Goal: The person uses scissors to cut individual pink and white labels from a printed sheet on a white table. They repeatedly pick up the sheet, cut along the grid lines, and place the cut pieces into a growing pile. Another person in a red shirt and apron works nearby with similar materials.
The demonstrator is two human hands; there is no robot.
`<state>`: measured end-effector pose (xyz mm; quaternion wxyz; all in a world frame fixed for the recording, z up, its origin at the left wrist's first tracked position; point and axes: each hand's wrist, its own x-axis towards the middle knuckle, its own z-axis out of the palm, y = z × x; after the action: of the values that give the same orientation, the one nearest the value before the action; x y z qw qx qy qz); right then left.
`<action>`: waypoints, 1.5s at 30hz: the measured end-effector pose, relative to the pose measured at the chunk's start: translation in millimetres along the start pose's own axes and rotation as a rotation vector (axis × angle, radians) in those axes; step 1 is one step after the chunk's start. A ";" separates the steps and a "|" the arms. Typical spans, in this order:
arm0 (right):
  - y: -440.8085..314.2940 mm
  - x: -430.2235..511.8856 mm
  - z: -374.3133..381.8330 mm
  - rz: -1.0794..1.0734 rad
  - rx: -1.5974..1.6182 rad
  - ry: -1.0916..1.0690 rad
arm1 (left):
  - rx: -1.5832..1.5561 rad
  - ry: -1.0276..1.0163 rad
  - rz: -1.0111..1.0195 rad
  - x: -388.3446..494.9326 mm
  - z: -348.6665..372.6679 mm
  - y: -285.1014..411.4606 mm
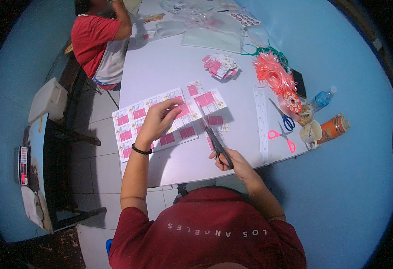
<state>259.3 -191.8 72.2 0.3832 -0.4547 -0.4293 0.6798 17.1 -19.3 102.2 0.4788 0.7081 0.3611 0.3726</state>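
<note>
My left hand [163,117] pinches a strip of printed pink-and-white labels [205,101], raised above a larger sheet of the same labels [126,127] on the white table. In my right hand [228,161] are black-handled scissors [216,144], their blades at the strip's near edge, one blade partly hidden by the paper. Cut labels [218,121] lie under and beside the blades, and a single label [194,88] rests just beyond the strip. Farther back on the table is a loose pile of cut labels [220,66].
At right lie a white ruler [262,124], blue-handled scissors [288,121], pink-handled scissors [290,145], a mug [311,131], an orange tumbler [332,129], a plastic bottle [322,99] and pink ribbon [272,72]. Clear plastic bags [213,39] cover the far end. A person [99,43] sits at far left.
</note>
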 end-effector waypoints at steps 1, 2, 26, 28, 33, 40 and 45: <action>-0.1 0.0 -0.6 -0.005 0.031 -0.004 | 0.031 -0.007 0.008 1.0 0.6 0.0; 0.1 0.1 -1.1 -0.010 0.043 -0.004 | 0.047 -0.017 0.010 1.9 1.1 0.0; 26.1 0.4 -8.8 -0.066 -0.008 0.166 | -0.091 -0.158 -0.108 12.9 22.4 -3.6; 26.1 -2.0 -8.6 -0.066 0.026 0.167 | -0.091 -0.190 -0.114 13.9 25.8 -5.6; 26.6 -2.2 -1.8 -0.047 0.173 0.218 | -0.060 -0.271 -0.016 14.7 44.1 -12.7; 33.6 0.5 -4.8 0.190 0.162 0.254 | 0.331 -0.286 -0.122 24.2 32.7 -24.3; 29.1 1.6 -5.7 0.229 0.301 0.162 | 0.926 0.078 0.179 19.3 13.2 -30.5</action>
<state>260.5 -198.9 43.4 0.4004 -0.4913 -0.2363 0.7365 32.9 0.6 73.3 0.0647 0.8609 0.4447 0.2384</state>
